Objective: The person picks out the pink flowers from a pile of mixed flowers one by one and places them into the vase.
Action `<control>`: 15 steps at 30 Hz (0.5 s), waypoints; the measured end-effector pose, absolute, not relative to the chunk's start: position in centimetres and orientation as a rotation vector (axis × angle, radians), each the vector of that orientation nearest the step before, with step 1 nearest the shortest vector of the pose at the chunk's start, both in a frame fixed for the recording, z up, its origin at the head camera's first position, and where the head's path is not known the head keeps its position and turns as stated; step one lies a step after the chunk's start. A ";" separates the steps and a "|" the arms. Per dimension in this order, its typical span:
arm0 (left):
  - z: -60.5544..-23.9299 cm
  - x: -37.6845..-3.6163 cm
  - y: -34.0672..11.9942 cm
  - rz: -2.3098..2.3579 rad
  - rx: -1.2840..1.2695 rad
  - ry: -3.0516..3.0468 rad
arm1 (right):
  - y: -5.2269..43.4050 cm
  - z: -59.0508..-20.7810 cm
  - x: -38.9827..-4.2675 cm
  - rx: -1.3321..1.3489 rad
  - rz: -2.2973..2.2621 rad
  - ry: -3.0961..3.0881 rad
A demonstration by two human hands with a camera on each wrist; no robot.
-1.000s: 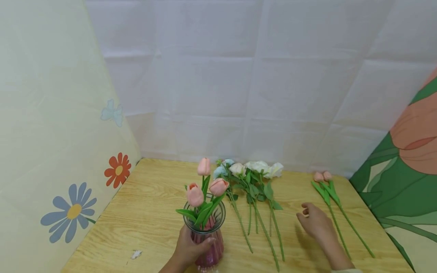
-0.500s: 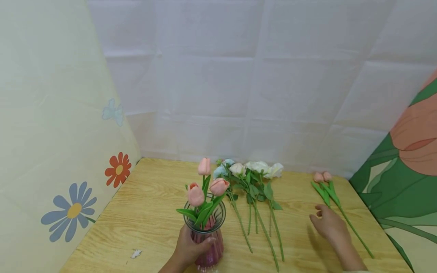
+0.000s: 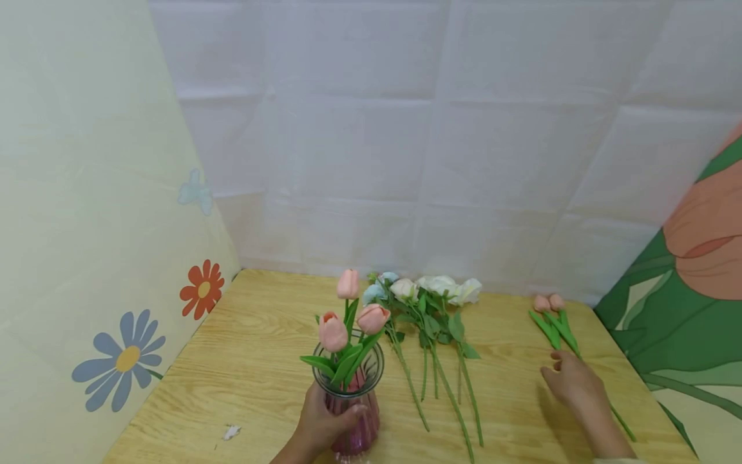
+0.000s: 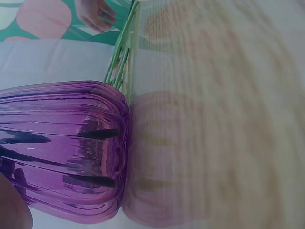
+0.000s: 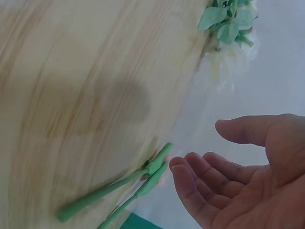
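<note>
Holding the purple vase (image 3: 366,426), my left hand (image 3: 320,417) wraps its fingers and thumb round the body below the rim. My right hand (image 3: 578,385) hangs over the stems of two loose tulips (image 3: 545,327), thumb well apart from the gently bent fingers and nothing between them; I see no contact with either flower. The vase stands upright on the table (image 3: 261,348), and three pink tulips (image 3: 333,333) rise from its mouth, one leaf reaching out past the rim. The loose pair lies to my right, heads toward the back. Between it and the vase, white flowers (image 3: 440,285) and blue flowers (image 3: 373,293) lie with their stems pointing toward me. A small white scrap (image 3: 232,432) sits off to my left.

I judge the step in hand to be fetching another tulip for the vase, three being in and two left out. The next move seems to call for lowering my right fingers and pinching one stem without dragging its neighbour, the left grip guarding the vase against tipping.
</note>
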State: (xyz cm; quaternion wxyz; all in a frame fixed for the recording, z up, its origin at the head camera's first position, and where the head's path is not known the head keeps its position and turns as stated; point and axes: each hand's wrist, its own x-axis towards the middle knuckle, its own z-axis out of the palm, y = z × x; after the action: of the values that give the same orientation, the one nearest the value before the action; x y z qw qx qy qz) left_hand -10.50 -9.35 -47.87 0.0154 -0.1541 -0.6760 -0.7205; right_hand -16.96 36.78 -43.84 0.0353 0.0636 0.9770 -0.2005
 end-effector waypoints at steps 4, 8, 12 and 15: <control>-47.9 -10.5 -9.3 -2.246 -0.459 -2.108 | 37.5 -43.9 -17.1 0.201 -0.582 2.989; -47.9 -10.5 -9.3 -2.253 -0.464 -2.098 | 38.1 -43.8 -17.1 0.202 -0.555 2.965; -48.0 -10.5 -9.3 -2.253 -0.474 -2.090 | 38.6 -43.9 -17.2 0.234 -0.559 2.932; -48.0 -10.5 -9.3 -2.255 -0.470 -2.090 | 39.1 -44.2 -17.4 0.273 -0.571 2.907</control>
State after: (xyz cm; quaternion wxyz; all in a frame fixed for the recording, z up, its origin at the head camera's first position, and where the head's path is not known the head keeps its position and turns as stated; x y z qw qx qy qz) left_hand -10.52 -9.34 -47.98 0.0157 -0.1512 -0.6719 -0.7249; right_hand -17.36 39.06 -44.16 0.0833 0.0914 0.9737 -0.1914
